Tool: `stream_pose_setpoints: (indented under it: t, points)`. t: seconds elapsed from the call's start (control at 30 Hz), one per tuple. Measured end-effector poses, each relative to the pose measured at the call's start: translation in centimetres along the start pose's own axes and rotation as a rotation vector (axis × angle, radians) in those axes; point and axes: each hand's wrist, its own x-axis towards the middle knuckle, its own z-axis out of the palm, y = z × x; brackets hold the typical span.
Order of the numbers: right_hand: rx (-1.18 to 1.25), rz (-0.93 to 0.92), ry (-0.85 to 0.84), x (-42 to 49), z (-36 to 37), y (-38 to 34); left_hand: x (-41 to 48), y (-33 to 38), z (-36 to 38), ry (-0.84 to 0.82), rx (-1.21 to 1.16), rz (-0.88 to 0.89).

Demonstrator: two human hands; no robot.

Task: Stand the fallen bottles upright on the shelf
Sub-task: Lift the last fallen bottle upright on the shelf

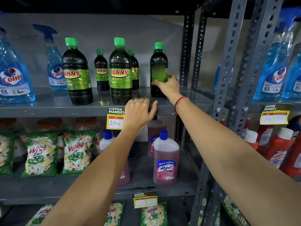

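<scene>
Right hand (169, 86) grips upright bottle (158, 69).

Both your arms reach forward and up, nearly straight. Your right hand (169, 87) is extended farthest, fingers (172, 77) curled in a grip, a red thread around the wrist. Your left hand (138, 111) rests palm down, fingers loosely bent.
</scene>
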Motion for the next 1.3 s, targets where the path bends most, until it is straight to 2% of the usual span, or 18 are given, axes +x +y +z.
stream_pose_setpoints:
  t: [0.1,0.3,0.43,0.5,0.63,0.8,1.03,1.3]
  points:
    - [0.162,0.097,-0.132,0.6,0.0,0.4,0.0,0.0,0.1,-0.002,0.006,0.001]
    - [-0.050,0.012,-0.093,0.9,0.4,0.6,0.0,0.1,0.0,0.001,-0.003,0.006]
    - [0.165,0.079,-0.210,1.3,0.5,0.9,0.0,0.1,0.1,0.007,-0.003,0.006]
    - [0.154,0.057,-0.193,1.3,0.3,1.0,0.0,0.1,0.0,0.014,0.001,0.006]
    - [-0.163,-0.040,-0.045,1.0,0.8,0.8,0.0,0.2,0.0,0.014,-0.004,0.006]
    - [-0.012,0.012,-0.149,1.1,0.6,0.9,0.0,0.2,-0.1,0.019,-0.004,0.004]
    - [-0.116,-0.048,-0.072,0.8,1.1,0.9,0.0,0.2,-0.2,0.015,-0.015,0.004]
    - [0.035,0.007,-0.186,0.2,-0.1,0.9,-0.1,0.2,-0.4,0.004,-0.027,0.007]
